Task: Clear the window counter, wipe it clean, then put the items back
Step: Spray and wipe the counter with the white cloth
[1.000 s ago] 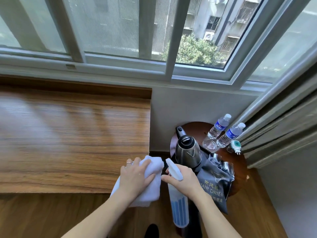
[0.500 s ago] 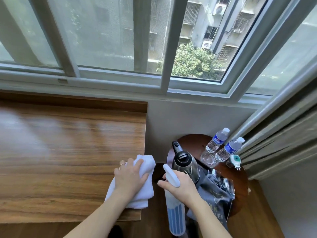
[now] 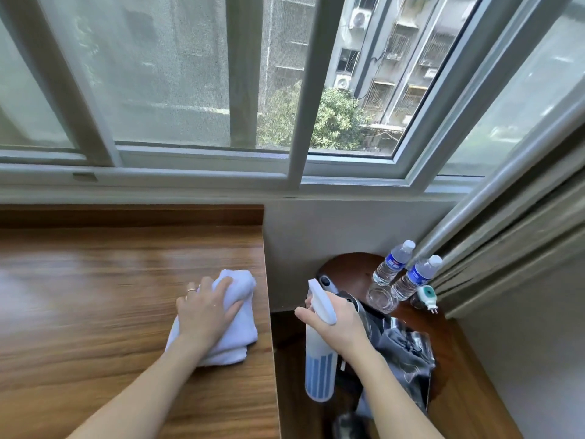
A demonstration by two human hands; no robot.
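Note:
The wooden window counter (image 3: 95, 296) fills the left half of the view and bears only a folded white cloth (image 3: 237, 331) near its right edge. My left hand (image 3: 205, 315) lies on top of the cloth, fingers curled over its far fold, pressing it to the wood. My right hand (image 3: 335, 324) grips the neck of a white spray bottle (image 3: 319, 369) with a blue-striped body, held upright just right of the counter's edge, nozzle pointing toward the counter.
A round dark side table (image 3: 357, 264) stands low at the right with a steel kettle (image 3: 354, 304), two water bottles (image 3: 392, 264), a glass (image 3: 381, 299), a small plug-in device (image 3: 427, 297) and a grey bag (image 3: 405, 353). Curtains (image 3: 522, 232) hang at the far right.
My left hand has slid the cloth from the counter's front right corner farther onto the wood. The view has tilted and drawn closer. My right hand keeps the spray bottle.

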